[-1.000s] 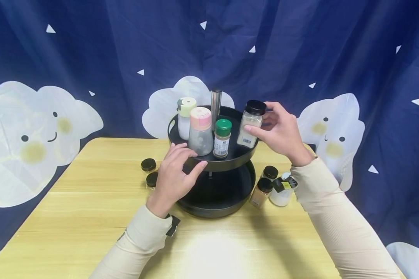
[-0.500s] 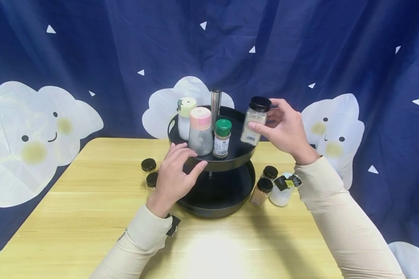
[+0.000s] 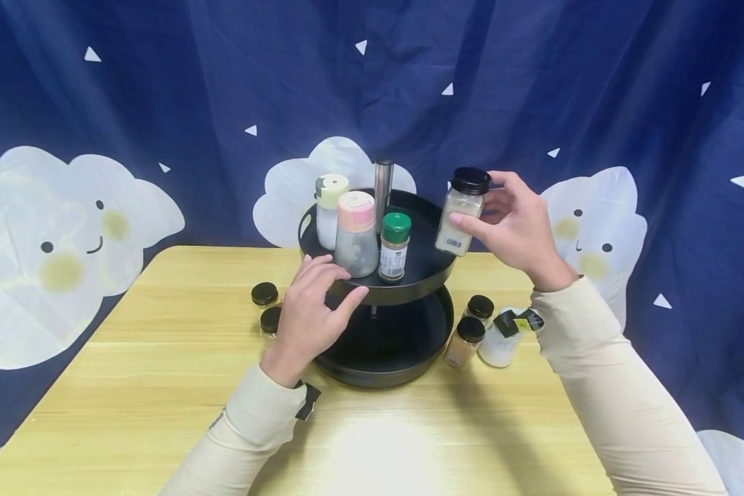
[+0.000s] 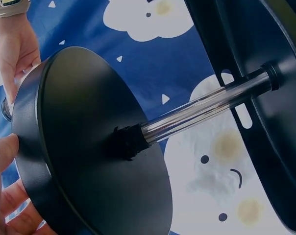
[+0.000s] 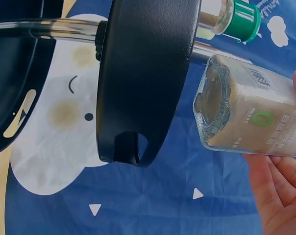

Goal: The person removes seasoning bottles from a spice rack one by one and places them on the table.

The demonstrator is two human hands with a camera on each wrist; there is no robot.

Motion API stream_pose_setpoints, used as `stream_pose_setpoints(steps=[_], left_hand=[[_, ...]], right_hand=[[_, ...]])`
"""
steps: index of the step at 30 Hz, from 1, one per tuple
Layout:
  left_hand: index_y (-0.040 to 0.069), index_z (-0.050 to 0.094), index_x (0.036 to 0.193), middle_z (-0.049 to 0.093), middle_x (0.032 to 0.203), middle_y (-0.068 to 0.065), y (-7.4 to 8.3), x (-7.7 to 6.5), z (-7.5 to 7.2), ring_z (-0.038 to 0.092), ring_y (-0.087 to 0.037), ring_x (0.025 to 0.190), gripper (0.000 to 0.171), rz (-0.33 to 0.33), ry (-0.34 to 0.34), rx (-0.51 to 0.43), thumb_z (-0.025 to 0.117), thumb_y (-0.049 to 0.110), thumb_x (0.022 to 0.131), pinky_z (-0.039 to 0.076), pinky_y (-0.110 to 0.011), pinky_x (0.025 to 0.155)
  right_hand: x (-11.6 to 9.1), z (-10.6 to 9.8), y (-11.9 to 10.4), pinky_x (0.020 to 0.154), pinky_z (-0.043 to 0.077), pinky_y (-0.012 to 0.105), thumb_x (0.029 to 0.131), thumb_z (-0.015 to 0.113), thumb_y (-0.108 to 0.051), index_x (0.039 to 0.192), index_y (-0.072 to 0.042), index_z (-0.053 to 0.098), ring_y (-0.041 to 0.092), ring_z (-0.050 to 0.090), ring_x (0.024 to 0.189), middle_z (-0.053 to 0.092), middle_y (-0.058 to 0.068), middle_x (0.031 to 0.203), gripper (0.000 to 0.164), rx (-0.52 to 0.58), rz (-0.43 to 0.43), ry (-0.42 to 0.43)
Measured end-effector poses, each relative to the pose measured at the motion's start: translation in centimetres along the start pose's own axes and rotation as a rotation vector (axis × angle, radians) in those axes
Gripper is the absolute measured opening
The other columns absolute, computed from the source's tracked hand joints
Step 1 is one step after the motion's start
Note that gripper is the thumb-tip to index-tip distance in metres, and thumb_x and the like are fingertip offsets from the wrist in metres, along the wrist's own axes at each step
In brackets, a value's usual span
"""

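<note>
My right hand (image 3: pixel 521 231) holds a square clear spice jar (image 3: pixel 461 217) with a black lid and pale powder. Thumb and fingers grip its sides. The jar hangs slightly tilted at the right rim of the black two-tier rack (image 3: pixel 403 293); in the right wrist view its base (image 5: pixel 214 105) is apart from the upper tray (image 5: pixel 143 78). My left hand (image 3: pixel 310 313) rests spread against the upper tray's front left wall, thumb (image 4: pixel 6 147) touching it. On that tray stand a pink-capped bottle (image 3: pixel 356 238), a green-capped spice bottle (image 3: pixel 395 248) and a pale-green-capped bottle (image 3: pixel 328 210).
Two black-lidded jars (image 3: pixel 264 295) stand on the wooden table (image 3: pixel 161 344) left of the rack. To its right are two more black-lidded jars (image 3: pixel 465 341) and a white container (image 3: pixel 499 348). A metal post (image 3: pixel 383 196) rises from the upper tray. A blue curtain (image 3: pixel 471 55) hangs behind.
My right hand has lifted the spice jar slightly and moved it to the right, from over the upper tray to its rim. My left hand and the rack have stayed in place.
</note>
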State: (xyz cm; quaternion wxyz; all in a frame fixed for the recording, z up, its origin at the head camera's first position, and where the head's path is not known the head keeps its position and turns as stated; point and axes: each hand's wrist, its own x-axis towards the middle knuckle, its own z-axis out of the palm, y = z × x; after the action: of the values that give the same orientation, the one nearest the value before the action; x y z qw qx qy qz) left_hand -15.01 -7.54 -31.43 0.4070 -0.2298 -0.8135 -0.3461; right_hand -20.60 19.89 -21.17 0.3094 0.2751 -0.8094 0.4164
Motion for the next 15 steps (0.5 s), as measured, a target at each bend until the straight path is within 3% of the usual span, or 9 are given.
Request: stream_pose_setpoints(steps=[10, 15], left_hand=[[0.001, 0.067, 0.087, 0.069, 0.086, -0.015, -0.08, 0.07, 0.13, 0.059, -0.031, 0.107, 0.028, 0.01, 0.01, -0.002, 0.078, 0.024, 0.076, 0.036, -0.057, 0.106], [0.001, 0.067, 0.086, 0.07, 0.085, -0.015, -0.1, 0.04, 0.16, 0.059, -0.031, 0.107, 0.028, 0.004, 0.012, 0.0, 0.078, 0.024, 0.076, 0.036, -0.056, 0.107]], right_hand=[[-0.27, -0.57, 0.37, 0.064, 0.051, 0.009, 0.068, 0.082, -0.002, 0.112, 0.004, 0.055, -0.004, 0.063, 0.069, 0.07, 0.019, 0.09, 0.052, -0.028, 0.0, 0.013], [-0.35, -0.71, 0.55, 0.064, 0.051, 0.01, 0.068, 0.082, -0.002, 0.113, 0.003, 0.056, -0.002, 0.063, 0.068, 0.069, 0.006, 0.088, 0.052, -0.024, 0.017, 0.017]])
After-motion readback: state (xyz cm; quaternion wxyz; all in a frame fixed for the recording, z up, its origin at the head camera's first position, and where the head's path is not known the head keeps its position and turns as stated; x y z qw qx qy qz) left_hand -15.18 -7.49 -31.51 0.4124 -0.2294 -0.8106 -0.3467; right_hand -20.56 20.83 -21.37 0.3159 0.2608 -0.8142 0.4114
